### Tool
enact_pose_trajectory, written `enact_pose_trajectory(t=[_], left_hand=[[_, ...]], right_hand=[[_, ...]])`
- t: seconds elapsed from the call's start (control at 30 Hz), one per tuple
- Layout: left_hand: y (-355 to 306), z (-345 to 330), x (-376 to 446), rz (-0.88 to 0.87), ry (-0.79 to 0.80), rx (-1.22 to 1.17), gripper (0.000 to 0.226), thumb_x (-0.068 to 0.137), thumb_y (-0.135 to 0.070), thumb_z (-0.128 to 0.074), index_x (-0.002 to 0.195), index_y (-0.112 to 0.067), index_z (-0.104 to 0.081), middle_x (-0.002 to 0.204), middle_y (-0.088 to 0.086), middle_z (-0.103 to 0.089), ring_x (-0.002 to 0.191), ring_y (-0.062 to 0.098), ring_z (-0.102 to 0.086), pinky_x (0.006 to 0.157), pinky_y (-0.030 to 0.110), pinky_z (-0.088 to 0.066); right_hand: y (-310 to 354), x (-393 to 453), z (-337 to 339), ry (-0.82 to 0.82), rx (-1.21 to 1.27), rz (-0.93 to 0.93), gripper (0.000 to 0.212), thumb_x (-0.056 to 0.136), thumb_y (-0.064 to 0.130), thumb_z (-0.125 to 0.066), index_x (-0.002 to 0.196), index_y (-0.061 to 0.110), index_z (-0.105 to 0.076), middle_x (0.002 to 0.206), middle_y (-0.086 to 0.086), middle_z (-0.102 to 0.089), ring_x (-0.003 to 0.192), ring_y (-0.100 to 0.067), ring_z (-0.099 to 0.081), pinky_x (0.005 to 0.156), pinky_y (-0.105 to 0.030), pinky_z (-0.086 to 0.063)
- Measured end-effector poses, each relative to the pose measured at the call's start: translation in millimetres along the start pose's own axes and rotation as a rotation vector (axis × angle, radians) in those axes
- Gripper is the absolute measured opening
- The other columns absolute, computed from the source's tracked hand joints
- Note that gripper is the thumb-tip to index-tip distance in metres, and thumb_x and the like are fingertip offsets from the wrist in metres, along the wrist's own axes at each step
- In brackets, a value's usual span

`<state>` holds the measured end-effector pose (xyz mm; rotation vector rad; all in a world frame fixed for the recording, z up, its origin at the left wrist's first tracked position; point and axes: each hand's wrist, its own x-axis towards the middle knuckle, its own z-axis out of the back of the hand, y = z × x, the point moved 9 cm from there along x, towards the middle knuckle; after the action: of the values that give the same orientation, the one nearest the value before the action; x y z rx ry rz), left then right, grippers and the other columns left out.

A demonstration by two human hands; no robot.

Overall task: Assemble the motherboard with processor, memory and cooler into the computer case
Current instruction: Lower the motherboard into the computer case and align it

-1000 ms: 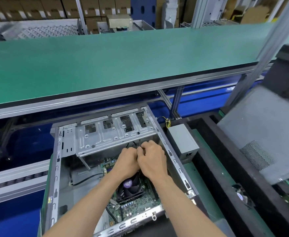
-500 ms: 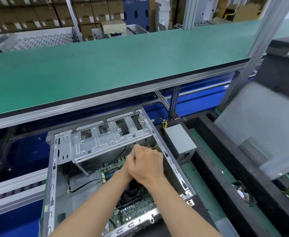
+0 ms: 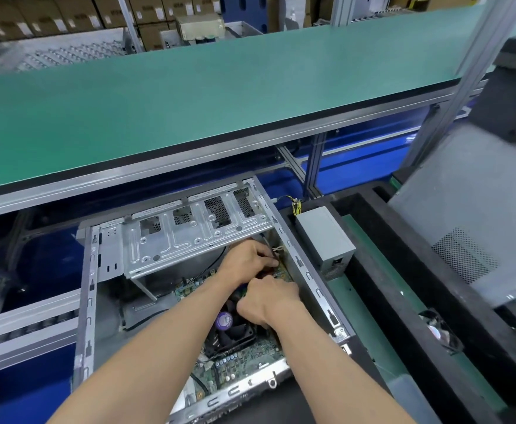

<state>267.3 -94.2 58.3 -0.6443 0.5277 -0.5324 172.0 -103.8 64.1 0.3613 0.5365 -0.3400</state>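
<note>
Head view: 2 hands, left hand (image 3: 246,261) and right hand (image 3: 269,301), inside 1 computer case (image 3: 307,270).

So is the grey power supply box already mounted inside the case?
No, the power supply box lies outside the computer case, beside its right wall, its yellow wires loose.

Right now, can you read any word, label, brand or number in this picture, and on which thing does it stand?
No text can be read.
Purple sticker on the cooler fan: print blurred.
White labels on the cardboard boxes: too small.
Markings on the motherboard: too small.
Grey power supply: no text visible.
</note>
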Motion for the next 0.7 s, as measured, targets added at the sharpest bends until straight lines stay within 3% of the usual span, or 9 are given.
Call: enact_pose_trajectory(t=[0.17,0.27,0.43,0.6,0.7], left_hand=[[-1.7,-1.5,-1.9,-0.037,-0.018,-0.005,0.024,0.079,-0.038,-0.080,0.060,-0.050,-0.070,0.071,-0.033,-0.066,0.071,-0.009,-0.060,0.062,0.015,-0.041],[1.7,-5.1,1.0,-0.061,-0.040,-0.007,0.027,0.076,-0.038,-0.083,0.059,-0.053,-0.069,0.070,-0.037,-0.065,0.073,-0.014,-0.059,0.063,0.014,-0.040],[2.1,-4.5,2.6,-0.072,-0.075,0.030,0.005,0.077,-0.043,-0.082,0.080,-0.043,-0.078,0.072,-0.036,-0.064,0.080,-0.002,-0.063,0.066,0.022,-0.045],[0.8,-4.7,3.7,-0.083,-0.061,0.025,0.007,0.077,-0.047,-0.080,0.076,-0.050,-0.074,0.066,-0.039,-0.062,0.069,-0.011,-0.060,0.059,0.017,-0.040],[-0.5,-7.4,5.4,-0.102,-0.031,0.030,0.011,0.076,-0.047,-0.080,0.074,-0.054,-0.072,0.067,-0.038,-0.064,0.063,-0.016,-0.058,0.058,0.017,-0.038]], right_hand=[[-3.1,2.5,-8.5,0.089,0.016,-0.040,0.039,0.088,0.030,-0.040,0.117,0.012,-0.058,0.123,-0.018,-0.065,0.116,-0.035,-0.058,0.092,-0.048,-0.041],[-4.9,3.2,-11.4,0.117,0.030,-0.063,0.048,0.091,0.032,-0.038,0.130,0.010,-0.055,0.126,-0.018,-0.064,0.121,-0.034,-0.057,0.097,-0.050,-0.040],[-6.5,5.2,-17.7,0.157,0.033,-0.085,0.046,0.093,0.033,-0.038,0.131,0.012,-0.055,0.125,-0.016,-0.066,0.121,-0.032,-0.058,0.099,-0.050,-0.038],[-9.9,5.0,-23.9,0.218,0.038,-0.129,0.048,0.094,0.031,-0.037,0.131,0.009,-0.057,0.127,-0.016,-0.067,0.123,-0.033,-0.057,0.107,-0.054,-0.032],[-10.8,4.8,-25.5,0.243,0.042,-0.142,0.048,0.095,0.034,-0.036,0.128,0.008,-0.060,0.131,-0.015,-0.066,0.124,-0.033,-0.059,0.110,-0.051,-0.036]])
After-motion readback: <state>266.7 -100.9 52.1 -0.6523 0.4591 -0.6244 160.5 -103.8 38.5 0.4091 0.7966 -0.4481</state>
